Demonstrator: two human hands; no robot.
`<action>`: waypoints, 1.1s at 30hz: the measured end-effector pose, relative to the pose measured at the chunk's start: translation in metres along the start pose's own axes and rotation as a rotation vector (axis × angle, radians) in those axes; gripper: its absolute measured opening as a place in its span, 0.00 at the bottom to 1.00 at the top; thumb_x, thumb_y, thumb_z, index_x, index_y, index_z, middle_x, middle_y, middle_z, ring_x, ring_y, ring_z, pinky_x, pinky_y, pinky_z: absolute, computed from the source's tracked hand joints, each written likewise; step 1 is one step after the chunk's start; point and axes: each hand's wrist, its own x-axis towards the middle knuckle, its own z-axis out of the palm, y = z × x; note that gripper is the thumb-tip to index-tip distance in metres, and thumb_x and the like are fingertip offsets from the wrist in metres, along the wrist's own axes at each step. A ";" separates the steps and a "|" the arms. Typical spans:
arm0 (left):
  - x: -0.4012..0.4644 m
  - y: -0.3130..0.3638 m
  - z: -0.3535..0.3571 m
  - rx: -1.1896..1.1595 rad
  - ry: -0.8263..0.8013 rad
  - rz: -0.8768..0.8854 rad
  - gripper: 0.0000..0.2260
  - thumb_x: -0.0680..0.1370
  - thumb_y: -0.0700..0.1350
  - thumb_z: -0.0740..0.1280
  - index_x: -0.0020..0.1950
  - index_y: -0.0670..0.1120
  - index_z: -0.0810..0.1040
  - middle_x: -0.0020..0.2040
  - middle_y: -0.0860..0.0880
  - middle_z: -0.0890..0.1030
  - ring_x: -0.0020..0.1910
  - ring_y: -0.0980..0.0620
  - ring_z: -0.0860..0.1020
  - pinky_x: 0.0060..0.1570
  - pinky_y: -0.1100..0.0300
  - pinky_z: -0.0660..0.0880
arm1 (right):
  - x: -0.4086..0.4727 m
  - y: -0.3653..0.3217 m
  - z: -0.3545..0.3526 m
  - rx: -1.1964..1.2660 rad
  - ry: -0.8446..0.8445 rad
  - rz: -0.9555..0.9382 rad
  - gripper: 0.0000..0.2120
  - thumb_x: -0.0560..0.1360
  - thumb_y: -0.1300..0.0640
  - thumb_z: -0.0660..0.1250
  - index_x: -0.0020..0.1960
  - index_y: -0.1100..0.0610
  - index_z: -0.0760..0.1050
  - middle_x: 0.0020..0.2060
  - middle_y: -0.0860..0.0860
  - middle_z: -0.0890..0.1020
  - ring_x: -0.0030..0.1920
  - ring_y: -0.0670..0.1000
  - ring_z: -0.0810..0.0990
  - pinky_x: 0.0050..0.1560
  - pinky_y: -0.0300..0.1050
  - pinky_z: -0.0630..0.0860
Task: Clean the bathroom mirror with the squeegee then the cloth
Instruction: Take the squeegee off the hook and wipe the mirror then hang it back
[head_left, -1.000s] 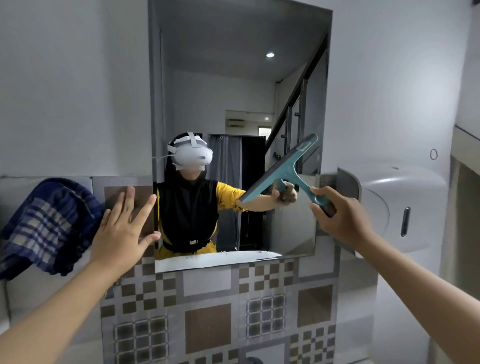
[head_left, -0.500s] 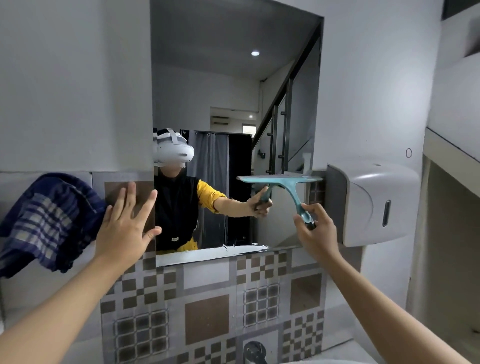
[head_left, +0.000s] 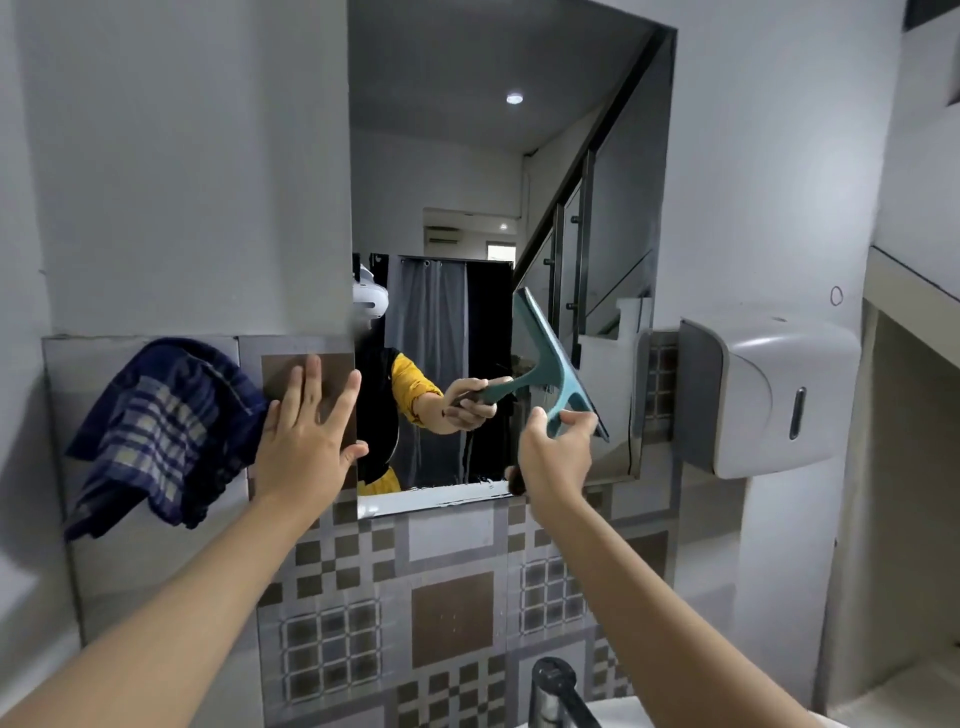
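A tall frameless mirror (head_left: 493, 171) hangs on the wall above patterned tiles. My right hand (head_left: 553, 457) grips the handle of a teal squeegee (head_left: 553, 361), whose blade lies steeply tilted against the lower right of the glass. My left hand (head_left: 306, 431) rests flat with fingers spread on the tiled wall just left of the mirror's lower corner. A blue checked cloth (head_left: 161, 431) hangs on the wall to the left of that hand. The mirror shows the reflected arm and squeegee.
A white paper dispenser (head_left: 769, 395) is mounted on the wall right of the mirror. A chrome tap (head_left: 558, 691) rises at the bottom centre over a white basin edge. A ledge and recess run along the far right wall.
The squeegee blade has swung from tilted up-right, through level, to a steep tilt the other way and moved lower left on the glass. My left hand stays on the wall.
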 end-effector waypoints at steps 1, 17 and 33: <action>0.000 0.001 0.000 -0.005 0.000 -0.004 0.39 0.70 0.53 0.71 0.75 0.50 0.54 0.76 0.37 0.50 0.74 0.36 0.52 0.66 0.38 0.60 | -0.005 -0.001 0.008 0.035 0.002 0.014 0.08 0.79 0.55 0.60 0.55 0.54 0.62 0.42 0.59 0.76 0.27 0.54 0.75 0.20 0.37 0.70; -0.032 0.011 0.008 -0.011 0.036 0.012 0.41 0.66 0.44 0.76 0.74 0.48 0.58 0.73 0.33 0.58 0.70 0.36 0.63 0.63 0.42 0.66 | -0.089 0.024 0.084 -0.068 -0.165 -0.190 0.09 0.79 0.54 0.62 0.53 0.51 0.61 0.34 0.47 0.75 0.30 0.42 0.73 0.25 0.31 0.67; -0.052 0.006 0.026 -0.076 -0.009 0.014 0.38 0.69 0.51 0.73 0.74 0.49 0.57 0.75 0.37 0.54 0.73 0.38 0.56 0.65 0.40 0.62 | -0.020 0.051 -0.011 -0.641 -0.303 -0.772 0.15 0.75 0.56 0.69 0.60 0.58 0.73 0.34 0.48 0.79 0.21 0.42 0.66 0.21 0.38 0.65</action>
